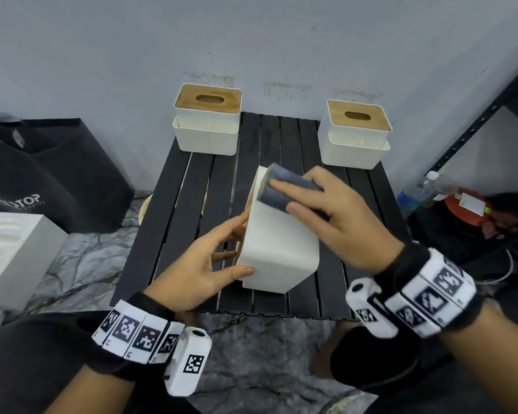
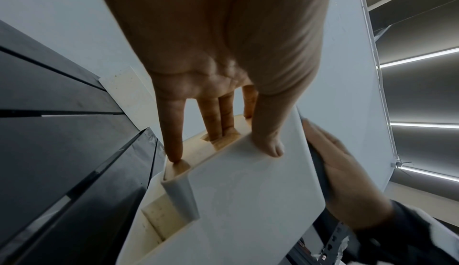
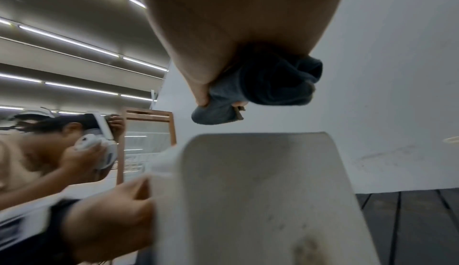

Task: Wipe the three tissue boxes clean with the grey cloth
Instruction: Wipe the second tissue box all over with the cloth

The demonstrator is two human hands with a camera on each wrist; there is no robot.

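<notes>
Centrally on the black slatted table (image 1: 192, 186), a white tissue box (image 1: 278, 249) lies tipped on its side, its wooden lid facing left. The left hand (image 1: 201, 270) grasps it: thumb curled over the near white edge, fingers pressed against the wooden lid, two of them reaching into the lid's slot in the left wrist view. The right hand (image 1: 338, 222) clutches the folded grey cloth (image 1: 284, 189) and holds it at the box's far upper edge; from the right wrist the cloth appears bunched in the palm just above the white face.

Open slats lie around the tipped box on both sides and in front, up to the table's near edge. Two more tissue boxes stand upright at the far corners against the wall: one at the left (image 1: 208, 118), one at the right (image 1: 355, 132), well apart. Each has a wooden lid with an oval slot and a white side compartment; nothing can be made out inside.

A black bag (image 1: 42, 174) to the left bears partly readable white lettering ending in "TOP". A metal shelf (image 1: 473, 124) and a plastic bottle (image 1: 416, 192) sit to the right.
</notes>
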